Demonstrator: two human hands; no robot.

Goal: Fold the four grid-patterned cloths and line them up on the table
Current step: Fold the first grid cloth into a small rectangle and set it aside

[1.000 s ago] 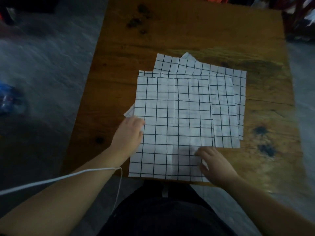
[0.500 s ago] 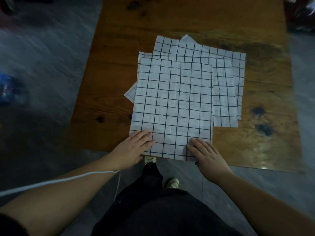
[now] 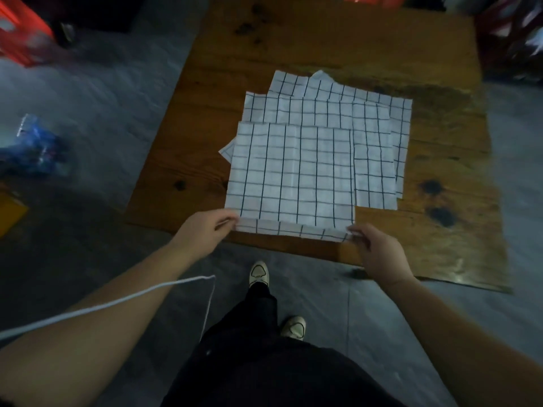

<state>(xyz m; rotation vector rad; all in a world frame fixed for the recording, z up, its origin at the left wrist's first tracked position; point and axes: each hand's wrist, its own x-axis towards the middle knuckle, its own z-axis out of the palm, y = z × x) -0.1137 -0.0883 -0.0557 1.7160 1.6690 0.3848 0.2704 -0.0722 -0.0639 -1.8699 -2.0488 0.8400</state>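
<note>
White black-gridded top cloth (image 3: 293,171) on wooden table (image 3: 440,69): left hand (image 3: 202,230) and right hand (image 3: 376,251) pinch its near corners; lift evenly, matching edges.

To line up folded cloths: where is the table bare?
Bare table: far band beyond the cloth pile, strip left of it, right side around the dark knots. Crowded: the middle; the near edge, where left hand and right hand pinch the top cloth.
</note>
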